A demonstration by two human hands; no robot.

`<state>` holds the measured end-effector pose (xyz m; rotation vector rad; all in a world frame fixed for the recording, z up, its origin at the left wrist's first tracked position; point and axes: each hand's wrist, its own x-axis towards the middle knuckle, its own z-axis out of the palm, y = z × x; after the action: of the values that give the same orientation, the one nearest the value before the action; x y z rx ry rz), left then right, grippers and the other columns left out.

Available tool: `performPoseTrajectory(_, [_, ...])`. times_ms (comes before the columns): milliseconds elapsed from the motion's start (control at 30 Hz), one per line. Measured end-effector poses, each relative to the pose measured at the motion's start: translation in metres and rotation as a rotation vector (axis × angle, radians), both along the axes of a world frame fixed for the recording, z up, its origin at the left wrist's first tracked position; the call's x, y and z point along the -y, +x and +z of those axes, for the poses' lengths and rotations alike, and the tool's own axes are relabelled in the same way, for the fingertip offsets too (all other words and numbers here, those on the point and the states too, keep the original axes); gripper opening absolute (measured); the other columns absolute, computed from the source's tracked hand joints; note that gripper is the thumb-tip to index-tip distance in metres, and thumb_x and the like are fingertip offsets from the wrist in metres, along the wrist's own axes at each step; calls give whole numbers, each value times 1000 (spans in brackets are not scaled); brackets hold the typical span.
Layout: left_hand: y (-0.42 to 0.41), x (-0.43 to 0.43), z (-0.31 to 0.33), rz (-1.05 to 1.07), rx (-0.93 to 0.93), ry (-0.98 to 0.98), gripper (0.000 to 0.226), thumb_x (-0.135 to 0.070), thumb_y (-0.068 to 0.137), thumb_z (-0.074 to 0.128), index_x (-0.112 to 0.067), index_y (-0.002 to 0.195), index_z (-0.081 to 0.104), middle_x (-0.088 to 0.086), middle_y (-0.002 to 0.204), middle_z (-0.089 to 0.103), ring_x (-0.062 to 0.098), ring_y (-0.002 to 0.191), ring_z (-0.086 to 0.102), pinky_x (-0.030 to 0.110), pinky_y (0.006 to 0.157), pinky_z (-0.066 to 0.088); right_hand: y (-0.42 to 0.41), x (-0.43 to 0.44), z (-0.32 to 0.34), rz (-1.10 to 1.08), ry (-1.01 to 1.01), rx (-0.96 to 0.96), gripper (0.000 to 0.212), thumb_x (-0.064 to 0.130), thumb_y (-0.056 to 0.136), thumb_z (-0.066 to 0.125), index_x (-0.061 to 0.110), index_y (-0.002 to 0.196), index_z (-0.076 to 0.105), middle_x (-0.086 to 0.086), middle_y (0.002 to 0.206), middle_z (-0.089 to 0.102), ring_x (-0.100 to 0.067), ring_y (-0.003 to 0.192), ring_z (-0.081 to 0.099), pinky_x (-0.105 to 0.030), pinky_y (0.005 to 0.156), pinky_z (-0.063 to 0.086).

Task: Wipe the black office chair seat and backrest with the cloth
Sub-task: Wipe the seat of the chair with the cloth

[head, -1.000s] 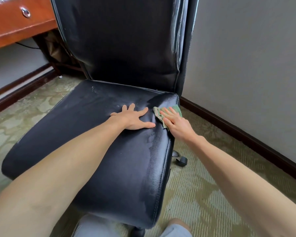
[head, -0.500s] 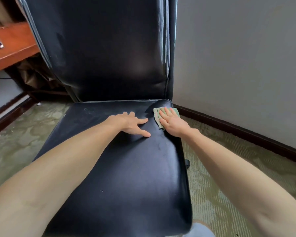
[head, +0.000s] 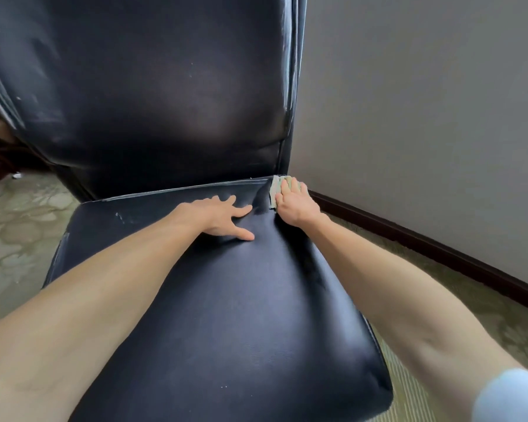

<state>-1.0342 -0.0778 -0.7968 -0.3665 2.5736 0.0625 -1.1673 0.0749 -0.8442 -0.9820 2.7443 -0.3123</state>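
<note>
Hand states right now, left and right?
Left hand: open, fingers spread, pressing flat on the seat.
Right hand: open, fingers straight, pressing the cloth onto the seat's rear corner.

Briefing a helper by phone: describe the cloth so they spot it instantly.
On the black leather office chair seat, go to the right rear corner by the grey wall. There the right hand presses flat on a small pale green cloth, the only pale fabric against the dark seat.

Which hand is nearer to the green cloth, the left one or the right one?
Right. The right hand lies flat on the cloth at the back right corner of the seat. The left hand rests on the bare seat left of the cloth, not touching it.
</note>
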Motion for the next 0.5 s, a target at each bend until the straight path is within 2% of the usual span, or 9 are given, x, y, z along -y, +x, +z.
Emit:
performPoseTrajectory(167, [4,6,-2,-16,-34,-47,84,-86,79,35,-54,150,2,-7,164,-1,28,150,9,50,114,23,-19,30,-6,30,25,-45,52,26,101,14,6,149,20,-15,157,20,-29,145,16,-41,119,11])
performPoseTrajectory(267, [9,3,-6,-23,-68,-97,83,-85,82,28,-51,151,-2,-3,165,-2,31,150,5,52,113,23,-21,39,-5,85,33,-61,51,29,102,16,13,149,22,-11,158,19,-33,143,17,-43,118,13])
performPoseTrajectory(400, [14,13,-7,98,-77,-40,90,-91,75,28,-54,149,-7,0,164,-12,31,150,-8,65,113,16,-17,35,1,149,83,-21,54,40,101,16,26,154,10,-7,162,0,-30,149,-3,-43,121,1])
performPoseTrajectory(500, [15,19,-11,150,-74,-1,95,-94,70,30,-56,147,-9,4,163,-16,35,149,-13,69,113,9,-8,25,9,101,79,42,56,42,102,21,26,154,7,-5,162,-6,-31,148,-10,-43,120,-2])
